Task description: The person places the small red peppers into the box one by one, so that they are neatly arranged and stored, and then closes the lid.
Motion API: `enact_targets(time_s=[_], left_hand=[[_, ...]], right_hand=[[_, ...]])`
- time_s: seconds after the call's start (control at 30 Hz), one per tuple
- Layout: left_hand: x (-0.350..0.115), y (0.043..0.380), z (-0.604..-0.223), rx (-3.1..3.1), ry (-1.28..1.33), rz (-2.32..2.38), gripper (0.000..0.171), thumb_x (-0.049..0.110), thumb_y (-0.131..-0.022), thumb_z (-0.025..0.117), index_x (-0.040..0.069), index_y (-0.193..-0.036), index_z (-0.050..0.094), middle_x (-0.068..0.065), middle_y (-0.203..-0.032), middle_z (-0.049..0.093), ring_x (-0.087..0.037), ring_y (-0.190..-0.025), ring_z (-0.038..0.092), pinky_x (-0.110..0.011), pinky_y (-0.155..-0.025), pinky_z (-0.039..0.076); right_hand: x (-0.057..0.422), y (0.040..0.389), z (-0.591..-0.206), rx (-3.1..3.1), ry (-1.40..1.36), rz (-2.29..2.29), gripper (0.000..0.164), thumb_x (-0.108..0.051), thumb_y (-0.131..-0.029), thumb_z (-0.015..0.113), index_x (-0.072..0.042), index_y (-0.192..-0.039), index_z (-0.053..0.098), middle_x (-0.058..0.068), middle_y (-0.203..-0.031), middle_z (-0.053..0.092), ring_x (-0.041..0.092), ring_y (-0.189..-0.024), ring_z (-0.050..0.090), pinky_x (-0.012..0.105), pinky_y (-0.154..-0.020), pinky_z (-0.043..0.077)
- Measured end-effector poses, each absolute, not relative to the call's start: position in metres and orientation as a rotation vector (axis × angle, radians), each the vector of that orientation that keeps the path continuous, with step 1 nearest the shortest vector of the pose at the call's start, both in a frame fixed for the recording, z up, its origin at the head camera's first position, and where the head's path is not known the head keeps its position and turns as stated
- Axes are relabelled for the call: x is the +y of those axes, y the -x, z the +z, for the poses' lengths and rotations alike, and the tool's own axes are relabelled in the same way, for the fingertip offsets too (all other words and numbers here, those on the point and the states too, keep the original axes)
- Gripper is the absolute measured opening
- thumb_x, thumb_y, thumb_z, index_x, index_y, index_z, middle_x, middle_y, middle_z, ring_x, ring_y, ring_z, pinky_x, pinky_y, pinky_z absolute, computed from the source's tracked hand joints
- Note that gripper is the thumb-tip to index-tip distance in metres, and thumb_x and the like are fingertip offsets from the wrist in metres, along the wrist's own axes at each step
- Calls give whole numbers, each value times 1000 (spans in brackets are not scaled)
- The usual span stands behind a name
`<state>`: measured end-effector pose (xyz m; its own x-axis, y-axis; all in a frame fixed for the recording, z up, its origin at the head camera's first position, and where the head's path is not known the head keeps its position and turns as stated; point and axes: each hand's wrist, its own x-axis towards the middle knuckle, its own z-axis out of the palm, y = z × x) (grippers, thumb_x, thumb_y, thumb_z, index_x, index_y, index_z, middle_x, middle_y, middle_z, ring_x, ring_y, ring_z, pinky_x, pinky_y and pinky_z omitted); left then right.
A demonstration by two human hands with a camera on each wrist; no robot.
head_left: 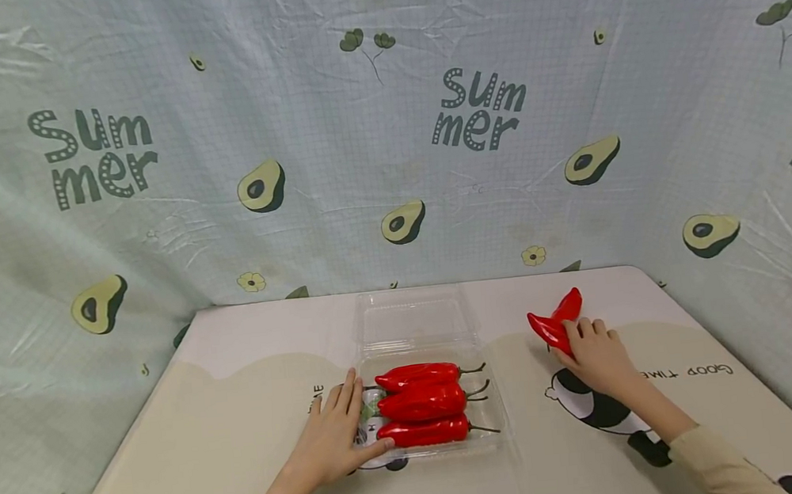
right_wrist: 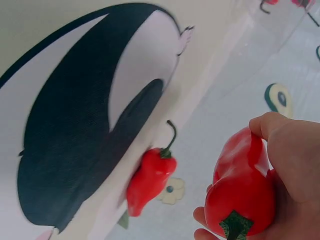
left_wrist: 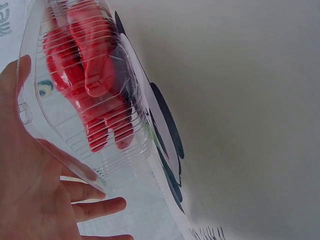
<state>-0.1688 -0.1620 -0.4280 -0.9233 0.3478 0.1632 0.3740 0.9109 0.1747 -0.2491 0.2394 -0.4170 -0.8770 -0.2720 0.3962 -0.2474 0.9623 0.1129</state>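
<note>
A clear plastic clamshell box [head_left: 430, 454] lies with its lid folded back, holding several red peppers [head_left: 421, 402] in rows, stems toward the right. My left hand [head_left: 331, 436] rests along the box's left side. Its thumb touches the near corner and its fingers lie straight; in the left wrist view the fingers [left_wrist: 100, 209] spread beside the box wall. To the right of the box, my right hand [head_left: 596, 355] grips a red pepper [right_wrist: 242, 185] between thumb and fingers, its green stem end facing the wrist camera. Another red pepper [head_left: 569, 304] lies just beyond it on the table.
The box's open lid [head_left: 413, 317] reaches toward the table's back edge. A printed mat [head_left: 241, 421] with cartoon figures and lettering covers the table. Behind and at both sides hangs a pale curtain [head_left: 327, 126] with avocado prints.
</note>
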Motion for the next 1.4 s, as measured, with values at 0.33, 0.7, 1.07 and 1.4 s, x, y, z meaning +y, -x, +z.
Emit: enact_targets(time_s=[0.33, 0.7, 1.07, 1.4], left_hand=[[-162, 169, -428, -2934, 568, -263, 97, 70, -73, 45, -3, -136, 32, -17, -145, 27, -35, -125, 36, -62, -95, 30], [-162, 168, -427, -2935, 568, -266, 98, 70, -73, 45, -4, -136, 31, -17, -145, 27, -35, -125, 35, -62, -95, 29], [-162, 168, -426, -2937, 563, -265, 97, 70, -74, 45, -3, -136, 31, -17, -145, 26, -35, -125, 36, -62, -95, 29], [-162, 169, -427, -2937, 557, -274, 97, 69, -73, 46, -3, -136, 31, -17, -145, 27, -35, -125, 36, -61, -96, 29]], right_hand=[[228, 244, -413, -2637, -448, -106, 47, -33, -77, 64, 3, -105, 53, 17, -83, 51, 29, -75, 44, 39, -58, 42], [216, 238, -408, -2594, -525, -91, 50, -34, -76, 66, 3, -108, 53, 18, -88, 53, 30, -80, 46, 38, -58, 43], [199, 227, -401, -2628, -562, -73, 51, -37, -77, 64, 0, -112, 53, 15, -93, 53, 28, -84, 46, 39, -63, 43], [183, 220, -398, -2570, -633, -65, 51, -37, -75, 67, -3, -111, 55, 12, -92, 55, 26, -84, 47, 36, -64, 43]])
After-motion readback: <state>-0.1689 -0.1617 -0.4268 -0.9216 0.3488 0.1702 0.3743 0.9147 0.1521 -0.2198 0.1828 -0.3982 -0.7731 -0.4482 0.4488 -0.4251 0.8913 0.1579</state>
